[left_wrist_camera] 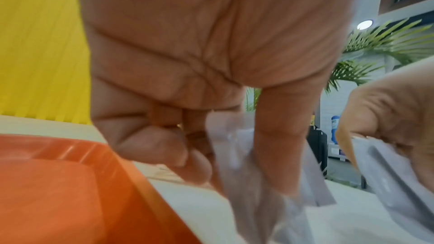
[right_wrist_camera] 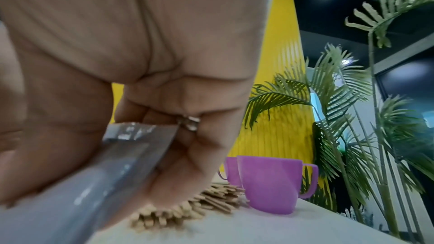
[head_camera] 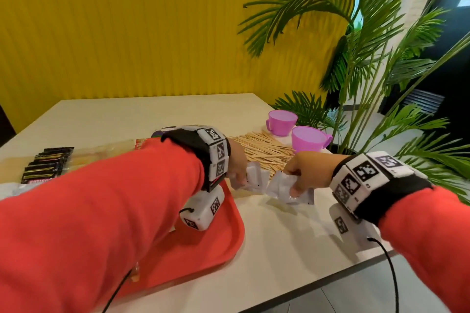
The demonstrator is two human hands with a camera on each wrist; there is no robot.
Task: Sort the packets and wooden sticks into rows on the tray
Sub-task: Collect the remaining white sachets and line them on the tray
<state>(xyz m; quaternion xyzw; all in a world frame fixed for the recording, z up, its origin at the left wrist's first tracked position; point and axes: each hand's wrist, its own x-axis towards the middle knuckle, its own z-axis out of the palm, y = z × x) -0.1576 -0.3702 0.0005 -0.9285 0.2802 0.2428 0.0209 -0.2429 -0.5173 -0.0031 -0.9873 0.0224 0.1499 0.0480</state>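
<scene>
My left hand grips a bunch of white packets just past the right rim of the red tray; its fingers pinch the packets. My right hand grips more white packets above the table, to the right of the left hand; a grey-white packet lies across its curled fingers. A pile of wooden sticks lies behind both hands. Black packets lie in a row at the far left.
Two purple cups stand behind the sticks near the table's right edge, seen also as cups in the right wrist view. A palm plant rises at the right. A yellow wall backs the cream table.
</scene>
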